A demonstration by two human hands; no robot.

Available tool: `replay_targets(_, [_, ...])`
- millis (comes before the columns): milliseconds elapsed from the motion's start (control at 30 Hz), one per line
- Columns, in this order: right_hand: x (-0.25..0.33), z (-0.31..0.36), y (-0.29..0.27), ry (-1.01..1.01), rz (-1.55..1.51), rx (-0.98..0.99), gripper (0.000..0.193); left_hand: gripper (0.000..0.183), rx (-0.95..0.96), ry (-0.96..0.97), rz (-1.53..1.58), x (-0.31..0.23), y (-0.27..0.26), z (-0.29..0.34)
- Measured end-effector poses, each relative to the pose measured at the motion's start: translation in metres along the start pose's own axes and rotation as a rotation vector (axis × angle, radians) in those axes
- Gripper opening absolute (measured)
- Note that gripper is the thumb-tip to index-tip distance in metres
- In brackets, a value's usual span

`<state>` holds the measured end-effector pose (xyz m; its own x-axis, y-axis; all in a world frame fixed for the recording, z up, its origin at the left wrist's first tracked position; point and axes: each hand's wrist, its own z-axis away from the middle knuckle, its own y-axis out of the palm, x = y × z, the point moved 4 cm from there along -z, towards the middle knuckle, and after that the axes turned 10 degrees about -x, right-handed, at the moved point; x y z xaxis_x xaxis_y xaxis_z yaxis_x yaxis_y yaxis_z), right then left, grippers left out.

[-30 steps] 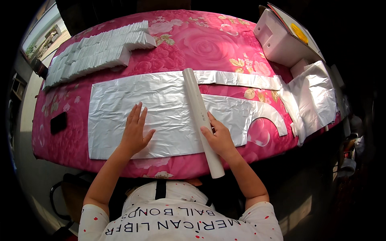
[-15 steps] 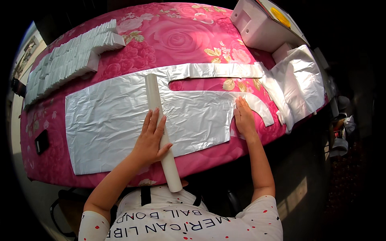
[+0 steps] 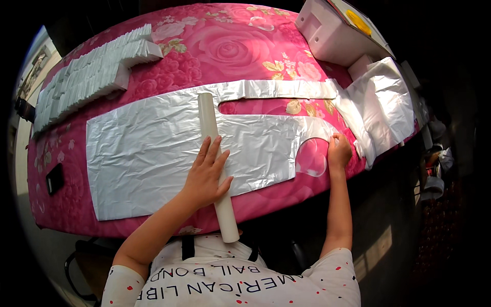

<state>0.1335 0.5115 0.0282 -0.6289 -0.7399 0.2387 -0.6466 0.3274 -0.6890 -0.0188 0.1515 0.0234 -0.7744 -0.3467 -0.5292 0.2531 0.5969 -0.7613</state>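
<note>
A thin white plastic sheet, shaped like an apron [image 3: 148, 153], lies spread out with two long straps pointing right and a rounded gap between them. Across its body rests a pale, straight tube [image 3: 207, 115], its near end reaching past the table edge towards me. My left hand [image 3: 207, 174] lies on the tube, palm down with fingers stretched and apart. At the end of the apron's nearer, curved strap [image 3: 317, 126], my right hand [image 3: 339, 151] is closed in a pinch on it; the strap's tip is hidden in my fingers.
Several folded white packets [image 3: 84, 84] stand in rows at the back left. A dark phone-like object [image 3: 54, 179] lies at the left edge. Crumpled white plastic sheets [image 3: 381, 110] sit on the right, below a white foam box [image 3: 332, 33]. A pink floral cloth [image 3: 225, 48] covers the table.
My right hand has gone from lying flat on the curved strap to pinching its end, farther right. The tube has rolled a little to the right under my left hand.
</note>
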Motion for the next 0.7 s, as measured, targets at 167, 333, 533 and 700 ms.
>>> replay_targets(167, [0.108,0.025,-0.027,0.233,-0.658,0.174,0.010,0.058,-0.096,0.055,0.077,-0.012,-0.005,-0.001])
replay_targets(333, [0.247,0.079,-0.066,-0.013,-1.121,0.594,0.010,0.053,0.037,-0.982,1.430,-0.002,0.010,0.010])
replay_targets(533, [0.283,0.119,-0.094,-0.500,-1.092,0.564,0.015,0.017,0.239,-1.017,1.227,0.037,-0.028,0.027])
replay_targets(700, [0.247,0.130,-0.105,-0.440,-0.657,0.619,0.035,0.014,0.202,-1.135,1.027,0.129,-0.095,0.082])
